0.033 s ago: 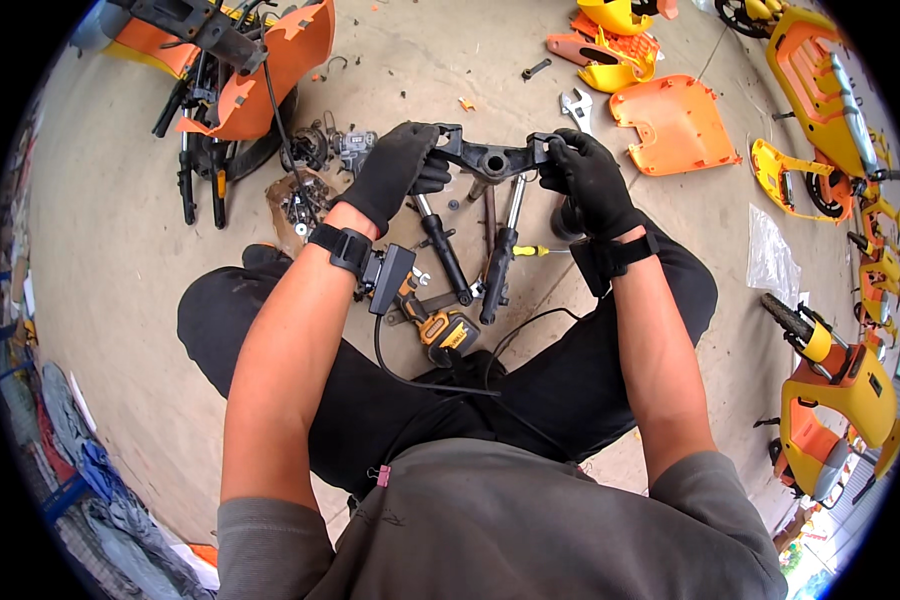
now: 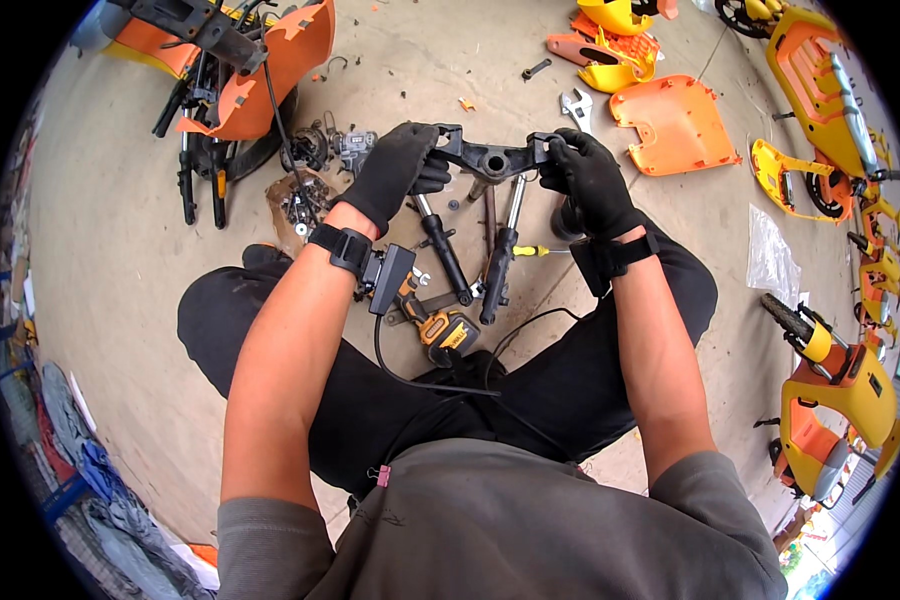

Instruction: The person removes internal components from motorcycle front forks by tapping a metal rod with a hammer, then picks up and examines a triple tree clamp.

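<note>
Between my two black-gloved hands is a black fork crown point(image 2: 495, 160), a wide yoke with a round hole in its middle and a clamp at each end. My left hand point(image 2: 398, 170) is closed on its left end. Around the right end my right hand point(image 2: 590, 178) is closed too. A stem points down beneath the yoke, partly hidden. Below it on the floor lie two fork legs, the left fork leg point(image 2: 444, 250) and the right fork leg point(image 2: 502, 265), with bright upper tubes. Whether they touch the yoke I cannot tell.
Between my legs lies a yellow cordless power tool point(image 2: 445, 330). A yellow-handled screwdriver point(image 2: 530, 251) and an adjustable wrench point(image 2: 576, 108) are to the right. Farther off are an orange panel point(image 2: 675, 125), a partly stripped scooter point(image 2: 260, 95), loose metal parts point(image 2: 305, 205) and yellow scooters point(image 2: 835, 400).
</note>
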Demonstrator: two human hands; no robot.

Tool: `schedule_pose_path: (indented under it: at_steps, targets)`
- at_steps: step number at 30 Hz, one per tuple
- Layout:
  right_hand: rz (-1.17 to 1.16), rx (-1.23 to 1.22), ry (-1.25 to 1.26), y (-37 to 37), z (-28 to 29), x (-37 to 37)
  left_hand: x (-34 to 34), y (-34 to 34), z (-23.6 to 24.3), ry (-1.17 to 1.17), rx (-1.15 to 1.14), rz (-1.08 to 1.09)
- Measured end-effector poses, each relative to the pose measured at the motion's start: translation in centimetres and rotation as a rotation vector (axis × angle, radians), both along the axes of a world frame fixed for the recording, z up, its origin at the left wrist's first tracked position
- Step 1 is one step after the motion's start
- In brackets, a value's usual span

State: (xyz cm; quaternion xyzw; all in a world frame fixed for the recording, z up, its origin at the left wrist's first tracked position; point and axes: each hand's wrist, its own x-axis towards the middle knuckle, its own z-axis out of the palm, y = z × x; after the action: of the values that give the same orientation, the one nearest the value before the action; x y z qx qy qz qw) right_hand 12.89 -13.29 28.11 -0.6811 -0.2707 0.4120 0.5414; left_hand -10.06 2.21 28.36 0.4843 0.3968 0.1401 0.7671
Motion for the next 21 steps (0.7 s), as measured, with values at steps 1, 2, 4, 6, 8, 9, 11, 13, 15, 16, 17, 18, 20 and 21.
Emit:
schedule_pose_path:
  at_steps: [1,2,4,6,8,9,11,13,15,16,17,18,20,21]
  targets:
    - [0.003,0.001,-0.026,0.03,-0.18,0.18,0.03,0.09,-0.25,0.0,0.003,0.0]
    - [0.006,0.002,-0.052,0.05,-0.3,0.3,0.05,0.21,-0.49,0.001,0.007,-0.001]
    - [-0.023,0.012,0.019,0.07,-0.01,-0.03,0.12,0.3,-0.57,0.024,0.009,-0.007]
    - [-0.039,0.021,0.059,0.13,0.33,-0.21,0.15,0.32,-0.6,0.037,0.011,-0.011]
    - [-0.041,0.027,0.071,0.16,0.53,-0.27,0.16,0.31,-0.61,0.04,0.014,-0.014]
    - [-0.036,0.026,0.059,0.13,0.52,-0.23,0.15,0.29,-0.56,0.038,0.019,-0.021]
    - [-0.024,0.021,0.036,0.12,0.47,-0.09,0.11,0.3,-0.46,0.033,0.029,-0.035]
    - [-0.021,-0.006,0.068,0.03,0.39,0.04,0.14,0.16,-0.17,0.036,0.034,-0.033]
    - [-0.023,-0.02,0.085,0.02,0.37,0.04,0.08,0.03,-0.02,0.036,0.034,-0.028]
    - [-0.028,-0.021,0.086,0.09,0.49,-0.05,0.0,0.04,-0.02,0.033,0.031,-0.024]
    - [-0.032,-0.021,0.087,0.13,0.55,-0.09,-0.05,0.04,-0.05,0.031,0.028,-0.02]
    - [-0.034,-0.024,0.08,0.18,0.53,-0.04,-0.05,0.13,-0.13,0.035,0.029,-0.023]
    - [-0.038,-0.03,0.065,0.24,0.43,0.06,-0.04,0.27,-0.3,0.044,0.032,-0.03]
    - [-0.044,-0.036,0.064,0.28,0.41,0.1,-0.06,0.29,-0.37,0.035,0.028,-0.034]
